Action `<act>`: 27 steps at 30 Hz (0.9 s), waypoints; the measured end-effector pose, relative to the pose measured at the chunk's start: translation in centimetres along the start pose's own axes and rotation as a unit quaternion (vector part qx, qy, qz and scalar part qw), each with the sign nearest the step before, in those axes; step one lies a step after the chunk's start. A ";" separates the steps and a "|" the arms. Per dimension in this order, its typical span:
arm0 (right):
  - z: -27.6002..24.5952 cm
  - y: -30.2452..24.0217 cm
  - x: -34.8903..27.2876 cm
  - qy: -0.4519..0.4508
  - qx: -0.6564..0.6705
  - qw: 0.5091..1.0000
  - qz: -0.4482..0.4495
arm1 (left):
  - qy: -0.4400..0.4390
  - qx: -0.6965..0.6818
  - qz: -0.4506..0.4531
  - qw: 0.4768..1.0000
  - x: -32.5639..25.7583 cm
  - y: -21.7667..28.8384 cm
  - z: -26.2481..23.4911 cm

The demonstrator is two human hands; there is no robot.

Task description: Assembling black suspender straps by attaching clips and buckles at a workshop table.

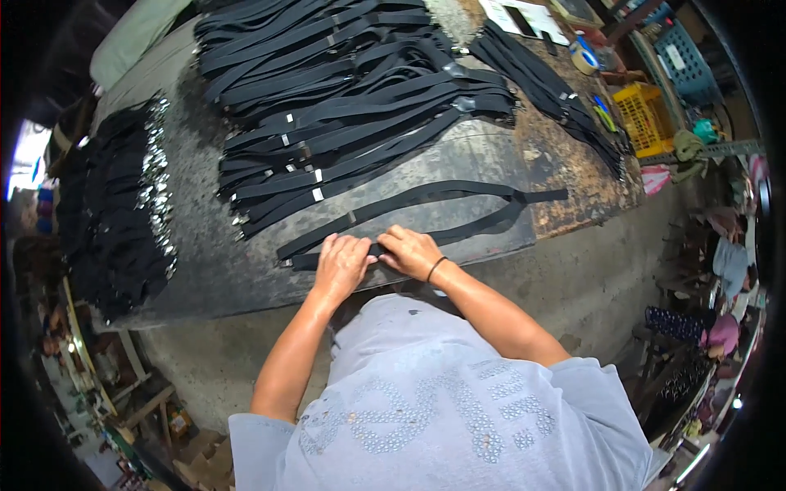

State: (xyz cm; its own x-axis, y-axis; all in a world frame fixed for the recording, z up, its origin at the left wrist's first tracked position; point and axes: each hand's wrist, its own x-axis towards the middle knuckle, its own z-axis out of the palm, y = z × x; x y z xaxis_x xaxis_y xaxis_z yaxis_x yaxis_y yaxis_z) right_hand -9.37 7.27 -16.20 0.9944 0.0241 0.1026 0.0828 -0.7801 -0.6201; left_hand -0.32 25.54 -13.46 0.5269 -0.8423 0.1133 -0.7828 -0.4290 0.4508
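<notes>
A black Y-shaped suspender strap (442, 200) lies across the near part of the grey worktable (205, 262). My left hand (341, 263) and my right hand (412, 250) rest side by side on its nearer strap by the table's front edge, fingers pinching the strap between them. A dark band circles my right wrist. Behind lies a big pile of black suspenders (344, 90) with metal clips and adjusters.
A stack of black straps with silver clips (123, 204) lies at the table's left. Another bundle of straps (557, 90) lies at the right, near a tape roll (584, 56) and papers (524, 16). A yellow crate (644, 116) and a blue crate (688, 61) stand beyond.
</notes>
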 end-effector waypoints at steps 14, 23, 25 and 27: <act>-5.9 6.7 -5.0 -0.005 -0.081 0.996 0.038 | 0.012 0.009 -0.039 0.999 -1.8 0.2 -4.2; -6.7 9.2 -6.6 0.007 -0.073 0.995 0.061 | -0.116 0.020 -0.021 0.993 2.3 3.4 -2.3; -6.7 8.7 -6.3 -0.003 -0.074 0.996 0.058 | -0.156 0.040 -0.022 0.987 4.3 4.8 0.1; -6.5 8.9 -6.4 0.001 -0.072 0.996 0.059 | -0.154 0.043 -0.036 0.987 6.4 6.4 2.7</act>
State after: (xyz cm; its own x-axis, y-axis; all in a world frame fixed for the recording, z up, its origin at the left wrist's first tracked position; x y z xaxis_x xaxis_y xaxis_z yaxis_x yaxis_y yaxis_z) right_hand -15.38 -3.90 -17.28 0.9966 -0.0734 0.0368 -0.0444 -0.8594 -0.5094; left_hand -2.90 16.52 -12.24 0.4667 -0.8624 -0.1963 -0.7790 -0.5059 0.3705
